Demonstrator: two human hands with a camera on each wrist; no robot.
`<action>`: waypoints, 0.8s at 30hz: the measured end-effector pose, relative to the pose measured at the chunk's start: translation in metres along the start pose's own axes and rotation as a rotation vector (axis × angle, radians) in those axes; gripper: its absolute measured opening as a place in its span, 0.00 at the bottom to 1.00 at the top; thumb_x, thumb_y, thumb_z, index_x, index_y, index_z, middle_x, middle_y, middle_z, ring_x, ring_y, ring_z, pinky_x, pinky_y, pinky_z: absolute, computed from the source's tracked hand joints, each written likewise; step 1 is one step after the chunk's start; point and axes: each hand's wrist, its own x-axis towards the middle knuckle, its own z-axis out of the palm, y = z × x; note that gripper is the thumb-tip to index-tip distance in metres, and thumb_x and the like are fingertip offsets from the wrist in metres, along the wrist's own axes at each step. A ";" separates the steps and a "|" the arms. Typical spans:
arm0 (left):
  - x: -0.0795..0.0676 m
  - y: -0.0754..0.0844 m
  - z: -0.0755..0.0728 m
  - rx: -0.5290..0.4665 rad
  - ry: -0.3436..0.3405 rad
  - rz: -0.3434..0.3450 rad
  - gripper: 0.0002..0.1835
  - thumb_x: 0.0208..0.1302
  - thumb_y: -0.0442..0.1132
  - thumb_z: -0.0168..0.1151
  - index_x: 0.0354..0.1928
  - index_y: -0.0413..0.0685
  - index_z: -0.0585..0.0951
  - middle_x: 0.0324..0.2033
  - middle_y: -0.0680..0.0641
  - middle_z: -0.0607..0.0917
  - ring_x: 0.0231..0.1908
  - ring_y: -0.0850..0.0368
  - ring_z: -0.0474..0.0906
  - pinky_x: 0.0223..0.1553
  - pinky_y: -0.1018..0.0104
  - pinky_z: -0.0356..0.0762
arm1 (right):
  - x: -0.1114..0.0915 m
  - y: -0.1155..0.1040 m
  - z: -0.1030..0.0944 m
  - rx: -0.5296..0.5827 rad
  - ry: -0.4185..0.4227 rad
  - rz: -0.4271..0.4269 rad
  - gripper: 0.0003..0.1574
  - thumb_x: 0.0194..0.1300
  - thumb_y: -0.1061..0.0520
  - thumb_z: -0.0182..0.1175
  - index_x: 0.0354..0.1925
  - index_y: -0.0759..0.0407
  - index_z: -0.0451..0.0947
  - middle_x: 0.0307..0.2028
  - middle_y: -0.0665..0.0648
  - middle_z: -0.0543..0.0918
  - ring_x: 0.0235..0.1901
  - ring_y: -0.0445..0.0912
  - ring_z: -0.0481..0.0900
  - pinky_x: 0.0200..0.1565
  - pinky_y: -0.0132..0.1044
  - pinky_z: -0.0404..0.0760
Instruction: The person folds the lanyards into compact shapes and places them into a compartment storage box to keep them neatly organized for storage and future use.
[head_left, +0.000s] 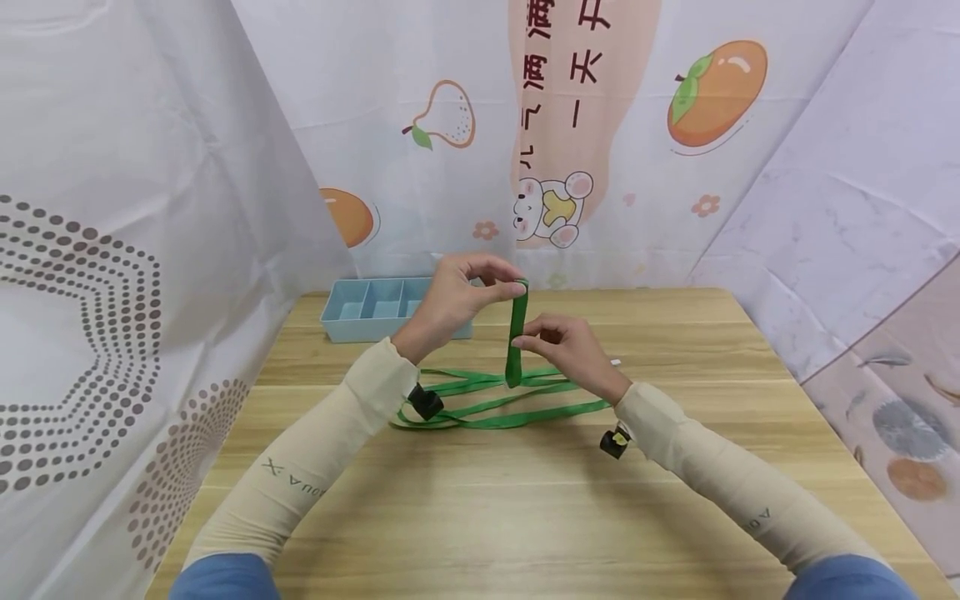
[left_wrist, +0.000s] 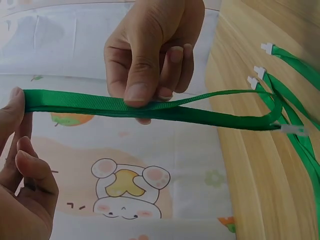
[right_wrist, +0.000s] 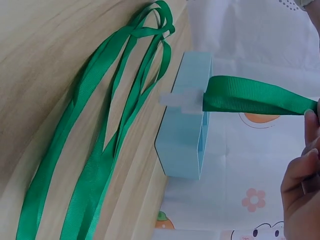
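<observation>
A folded green lanyard (head_left: 516,333) of flat ribbon hangs upright above the table. At its top fold my left hand (head_left: 453,296) pinches it between thumb and fingers. Lower down, the thumb and fingers of my right hand (head_left: 566,350) pinch the same strap; in the left wrist view this right hand (left_wrist: 155,50) presses the layers together about midway. Below that grip the ribbon parts into a loop, with a white plastic clip (left_wrist: 294,130) at the bottom end. More green lanyards (right_wrist: 90,165) lie stretched out beneath on the tabletop, with several white clips at one end.
A light blue box with compartments (head_left: 345,332) stands at the back left of the wooden table (head_left: 480,517), partly behind my left hand. Printed curtains (head_left: 465,183) close off the back and both sides. Small black cameras sit on both wrists.
</observation>
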 end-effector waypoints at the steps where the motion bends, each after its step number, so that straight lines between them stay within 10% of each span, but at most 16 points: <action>1: 0.000 0.001 0.000 -0.007 -0.004 0.004 0.07 0.63 0.42 0.77 0.41 0.52 0.91 0.36 0.49 0.87 0.34 0.47 0.76 0.35 0.61 0.72 | 0.000 0.000 0.000 -0.005 0.003 -0.001 0.06 0.71 0.50 0.68 0.41 0.48 0.90 0.29 0.51 0.84 0.21 0.46 0.68 0.24 0.35 0.67; 14: -0.015 0.013 0.005 -0.095 -0.182 -0.073 0.09 0.66 0.43 0.74 0.44 0.48 0.90 0.39 0.38 0.89 0.13 0.42 0.71 0.14 0.62 0.67 | 0.007 0.003 -0.006 0.018 0.088 0.115 0.14 0.70 0.41 0.68 0.41 0.48 0.89 0.30 0.53 0.86 0.21 0.49 0.72 0.23 0.38 0.73; 24: -0.027 0.003 0.011 -0.076 -0.119 -0.167 0.10 0.65 0.47 0.75 0.43 0.51 0.90 0.31 0.43 0.88 0.17 0.49 0.71 0.25 0.60 0.71 | 0.011 0.010 -0.017 0.015 0.144 0.187 0.18 0.70 0.41 0.68 0.47 0.52 0.88 0.37 0.58 0.86 0.24 0.50 0.72 0.27 0.39 0.75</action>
